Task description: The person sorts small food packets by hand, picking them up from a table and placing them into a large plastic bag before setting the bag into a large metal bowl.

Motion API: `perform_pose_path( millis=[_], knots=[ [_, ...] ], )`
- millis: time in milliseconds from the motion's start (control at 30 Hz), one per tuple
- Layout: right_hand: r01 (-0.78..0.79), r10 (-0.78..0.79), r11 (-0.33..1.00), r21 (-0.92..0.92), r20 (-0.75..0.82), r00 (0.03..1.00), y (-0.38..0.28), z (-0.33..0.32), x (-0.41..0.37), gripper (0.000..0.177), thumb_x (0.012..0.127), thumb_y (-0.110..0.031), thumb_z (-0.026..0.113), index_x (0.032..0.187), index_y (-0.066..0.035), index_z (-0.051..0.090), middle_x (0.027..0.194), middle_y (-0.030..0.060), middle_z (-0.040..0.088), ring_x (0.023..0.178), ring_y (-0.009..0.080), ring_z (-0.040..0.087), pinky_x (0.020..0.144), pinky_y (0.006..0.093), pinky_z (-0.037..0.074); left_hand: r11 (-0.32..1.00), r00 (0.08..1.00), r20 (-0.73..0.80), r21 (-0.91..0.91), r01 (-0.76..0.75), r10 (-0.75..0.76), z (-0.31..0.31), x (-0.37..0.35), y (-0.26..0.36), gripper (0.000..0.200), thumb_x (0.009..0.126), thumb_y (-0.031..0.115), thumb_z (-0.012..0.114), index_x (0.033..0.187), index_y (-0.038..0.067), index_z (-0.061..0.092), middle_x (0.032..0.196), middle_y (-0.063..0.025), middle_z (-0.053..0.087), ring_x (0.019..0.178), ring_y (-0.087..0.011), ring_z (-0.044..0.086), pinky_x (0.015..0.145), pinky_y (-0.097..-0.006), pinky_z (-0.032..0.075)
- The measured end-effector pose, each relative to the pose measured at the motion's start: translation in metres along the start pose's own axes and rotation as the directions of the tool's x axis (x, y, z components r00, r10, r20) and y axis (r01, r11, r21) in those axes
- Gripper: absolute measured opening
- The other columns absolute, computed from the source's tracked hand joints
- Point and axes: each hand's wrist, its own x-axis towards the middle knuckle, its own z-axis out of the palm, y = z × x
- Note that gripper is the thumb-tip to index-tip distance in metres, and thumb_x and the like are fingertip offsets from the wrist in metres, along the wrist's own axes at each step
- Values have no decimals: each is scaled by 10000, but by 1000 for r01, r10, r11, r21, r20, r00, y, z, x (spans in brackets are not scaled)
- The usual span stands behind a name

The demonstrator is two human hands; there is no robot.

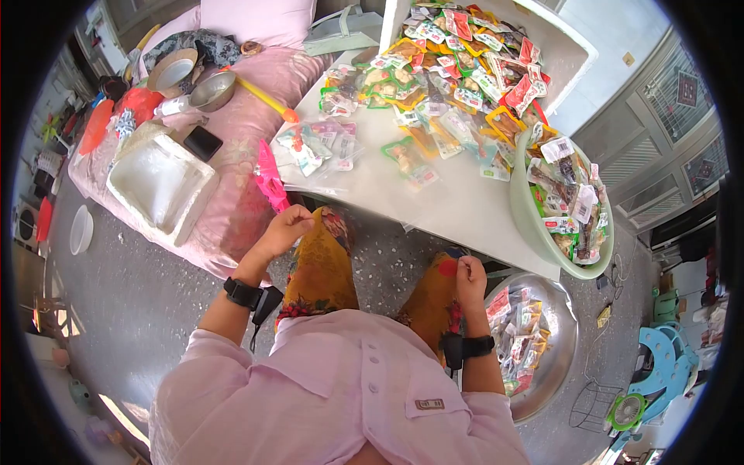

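Observation:
My left hand [288, 229] is above my left knee, its fingers curled together near the table's edge; whatever it may hold is too small to make out. My right hand [470, 280] rests closed over my right thigh, and nothing can be made out in it. Small sealed food packets [403, 155] lie on the white table [372, 190] in front of me. Close to my left hand are a pink object [269, 177] and a clear plastic bag of packets [341, 147]. Beside my right hand, down on the floor, is a metal basin [554, 360] with packets in it.
A foam box [573, 66] spills packets at the back. A green basin [521, 203] full of packets stands at the table's right corner. On the pink bed at left are a foam lid [159, 182], a phone [203, 142] and bowls [213, 91]. A green fan [626, 411] is at lower right.

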Motion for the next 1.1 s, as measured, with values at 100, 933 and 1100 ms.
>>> perform_pose_path(
  millis=[100,933,1100],
  knots=[
    [80,-81,997,9,35,996,-14,22,9,94,742,-57,500,814,-1,525,746,129,537,676,238,523,624,290,416,992,983,-169,116,-49,68,-21,-2,3,60,774,77,520,803,41,482,704,36,469,645,-43,421,581,-188,360],
    [33,-61,989,146,189,980,-24,58,7,81,721,-14,487,796,-3,514,746,136,536,705,263,529,640,298,422,521,772,-219,837,-165,596,-7,78,24,90,710,103,492,749,28,523,728,-137,529,744,-309,505,643,-384,411],
    [-71,24,965,252,187,982,-25,65,15,79,745,-38,502,814,-4,515,743,91,545,696,184,533,624,265,424,631,716,-266,715,-303,645,13,79,42,51,702,63,501,723,17,511,712,-142,522,710,-310,503,620,-375,402]
  ],
)
